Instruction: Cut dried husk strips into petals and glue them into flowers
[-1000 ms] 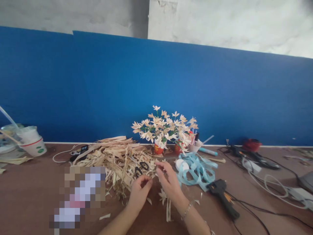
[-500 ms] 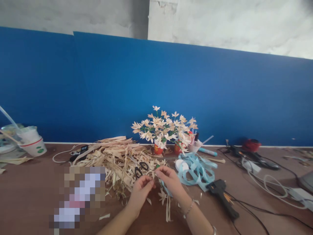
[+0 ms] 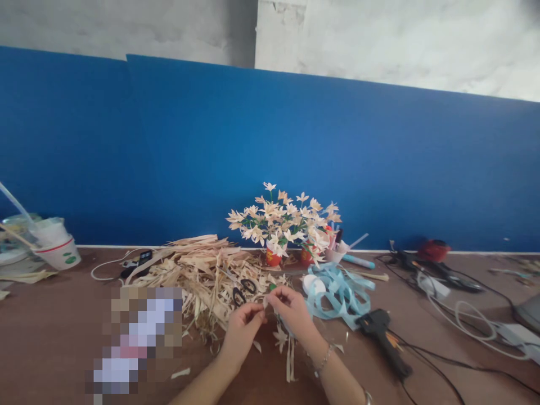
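Observation:
My left hand point(image 3: 244, 329) and my right hand point(image 3: 291, 309) meet at the front of the table, each with thumb and finger pinched together. Between the fingertips shows a small pale piece of dried husk point(image 3: 265, 302); its far part is hidden by the fingers. Just behind my hands lie black-handled scissors point(image 3: 244, 291) on a heap of dried husk strips point(image 3: 198, 275). A loose pale husk flower point(image 3: 280, 338) lies below my right hand. Beside that hand is a tangle of light blue ribbon point(image 3: 341, 292).
Husk flowers point(image 3: 291, 216) stand in red pots point(image 3: 273, 257) at the back. A black glue gun point(image 3: 383, 340) with its cord lies to the right, near white cables point(image 3: 468, 320). At far left stands a white cup point(image 3: 61, 254). A blue partition point(image 3: 189, 152) closes off the rear.
My hands stay almost in place, with small shifts of the fingers and right wrist. The pale piece shows a little more clearly between the fingertips.

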Demonstrator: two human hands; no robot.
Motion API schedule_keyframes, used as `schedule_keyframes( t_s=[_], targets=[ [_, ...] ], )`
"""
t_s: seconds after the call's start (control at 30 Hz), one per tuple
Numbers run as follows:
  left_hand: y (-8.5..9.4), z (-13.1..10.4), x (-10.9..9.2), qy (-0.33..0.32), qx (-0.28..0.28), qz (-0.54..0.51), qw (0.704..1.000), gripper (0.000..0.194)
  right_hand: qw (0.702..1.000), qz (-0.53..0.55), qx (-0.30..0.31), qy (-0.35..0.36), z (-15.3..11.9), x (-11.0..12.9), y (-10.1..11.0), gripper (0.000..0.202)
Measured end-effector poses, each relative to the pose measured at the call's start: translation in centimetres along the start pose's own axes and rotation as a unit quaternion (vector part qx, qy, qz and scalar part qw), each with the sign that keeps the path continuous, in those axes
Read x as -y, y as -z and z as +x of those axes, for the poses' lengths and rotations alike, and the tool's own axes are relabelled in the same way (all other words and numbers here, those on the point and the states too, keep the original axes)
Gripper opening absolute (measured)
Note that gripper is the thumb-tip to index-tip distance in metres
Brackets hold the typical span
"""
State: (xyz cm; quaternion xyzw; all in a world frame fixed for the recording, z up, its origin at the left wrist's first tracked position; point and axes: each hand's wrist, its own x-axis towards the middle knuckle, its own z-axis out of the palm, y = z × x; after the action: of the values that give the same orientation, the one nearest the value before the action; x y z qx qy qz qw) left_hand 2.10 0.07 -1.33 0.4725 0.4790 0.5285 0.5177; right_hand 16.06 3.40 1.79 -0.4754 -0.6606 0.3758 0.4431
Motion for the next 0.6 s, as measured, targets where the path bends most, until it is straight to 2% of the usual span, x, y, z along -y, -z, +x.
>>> schedule_keyframes(
  t_s=[0.3,0.6],
  targets=[
    [-0.09,-0.26,-0.82,-0.030,0.023,0.079,0.996,0.015,0.998,-0.061,-0.023,-0.016,-0.21,0.47,-0.15,0.021],
    [-0.11,-0.38,-0.72,-0.038,0.016,0.070,0.997,0.014,0.998,-0.027,-0.029,-0.038,-0.11,0.44,-0.13,0.024]
  ],
)
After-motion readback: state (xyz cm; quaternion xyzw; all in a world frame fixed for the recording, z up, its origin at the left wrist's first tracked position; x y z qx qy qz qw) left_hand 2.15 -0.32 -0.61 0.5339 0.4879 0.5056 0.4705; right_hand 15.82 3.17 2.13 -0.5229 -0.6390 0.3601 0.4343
